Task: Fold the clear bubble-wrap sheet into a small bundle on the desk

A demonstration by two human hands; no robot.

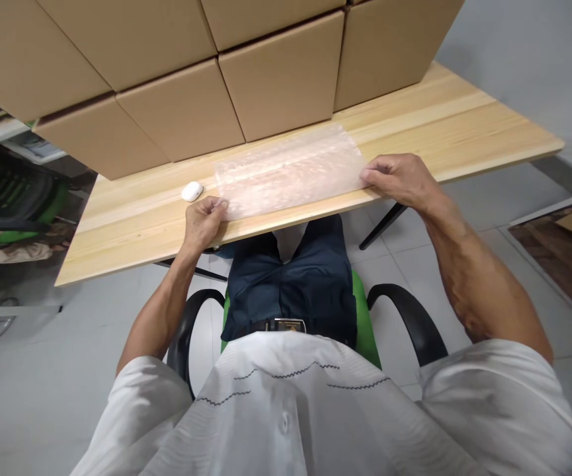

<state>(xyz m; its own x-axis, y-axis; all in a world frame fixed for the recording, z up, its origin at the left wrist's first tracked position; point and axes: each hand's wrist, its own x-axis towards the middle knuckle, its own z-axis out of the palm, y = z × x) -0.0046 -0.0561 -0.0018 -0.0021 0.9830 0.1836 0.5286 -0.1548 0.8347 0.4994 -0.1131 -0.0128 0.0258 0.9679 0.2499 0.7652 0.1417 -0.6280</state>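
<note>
Left hand (pixel 202 221), left of centre: thumb and fingers pinched on the lower-left corner of a clear plastic sheet (pixel 290 173). Right hand (pixel 405 177), right of centre: thumb and fingers pinched on the same sheet near its lower-right corner.

Largest first. Stack of cardboard boxes (pixel 286 79), plain brown, filling the upper left and top centre of the frame; 4 box faces visible in the lower row, more above, cut off by the top edge. Pale wooden tabletop (pixel 474 125) running from lower left to upper right, boxes standing along its far side. Green chair (pixel 365 324) with 2 black armrests under the seated person, lower centre. Sheet lies flat between the 2 hands, mid-frame, along the near edge, just in front of the boxes. Smallest: rounded white case (pixel 192 192), just beyond the left hand, near the sheet's left end.
</note>
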